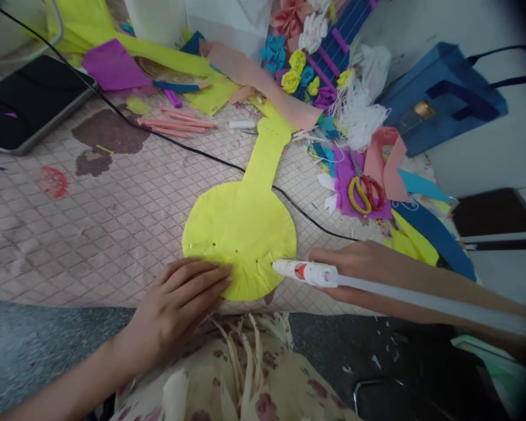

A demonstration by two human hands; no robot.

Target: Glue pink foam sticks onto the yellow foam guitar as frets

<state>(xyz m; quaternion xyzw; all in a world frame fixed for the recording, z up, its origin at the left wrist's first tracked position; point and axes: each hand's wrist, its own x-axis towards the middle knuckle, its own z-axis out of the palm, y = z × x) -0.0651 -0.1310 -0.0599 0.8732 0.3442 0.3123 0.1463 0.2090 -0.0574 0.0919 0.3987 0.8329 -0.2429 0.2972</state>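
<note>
A yellow paper-covered shape [241, 216], round with a narrow neck, lies flat near the table's front edge. Small dark holes run across its lower part, where the paper is creased. My left hand [186, 292] rests with its fingers stretched over the lower left rim. My right hand [350, 263] is wrapped round a white glue gun [318, 273], its nozzle at the lower right of the round part. A long whitish glue stick trails from the gun's back along my right forearm.
A black cord crosses the table [158, 193] and passes by the yellow neck. Scissors [366, 194] lie on purple paper at the right. Paper strips, pink rolls [179, 124] and paper flowers lie behind. A blue bag [442, 96] stands back right, a black device [35, 105] back left.
</note>
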